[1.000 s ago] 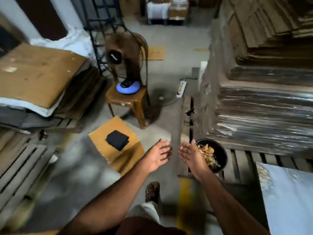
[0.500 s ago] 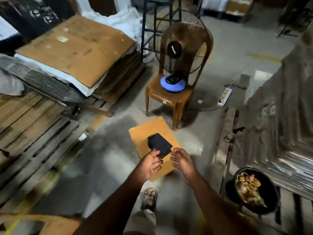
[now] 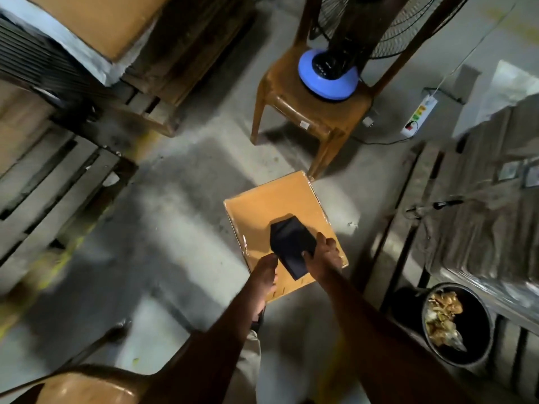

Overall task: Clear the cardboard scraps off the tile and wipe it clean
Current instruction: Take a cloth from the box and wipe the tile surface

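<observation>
Both hands have come down onto the yellow-brown cardboard box (image 3: 280, 225) on the concrete floor; half a second ago they hovered just short of its near edge. The right hand (image 3: 323, 258) now holds the folded black cloth (image 3: 291, 246), which lies on the near half of the box top: its thumb presses on the cloth's upper face and its fingers curl around the right edge, so the grip is narrow and closed on the cloth. Earlier that hand was empty and relaxed. The left hand (image 3: 264, 279) sits at the box's near left edge, just beside the cloth's near corner; blur hides the fingers, so I cannot tell whether its grip is wide or narrow.

The view has dropped closer, and the box fills more of the frame than before. Beyond the box's far corner stands a brown plastic chair (image 3: 309, 112) carrying the blue base of a fan (image 3: 328, 78). To the right of the box, past a wooden pallet (image 3: 390, 252), a black bucket (image 3: 478, 348) holds the cardboard scraps (image 3: 443, 319). A power strip (image 3: 420, 116) lies on the floor to the right of the chair.
</observation>
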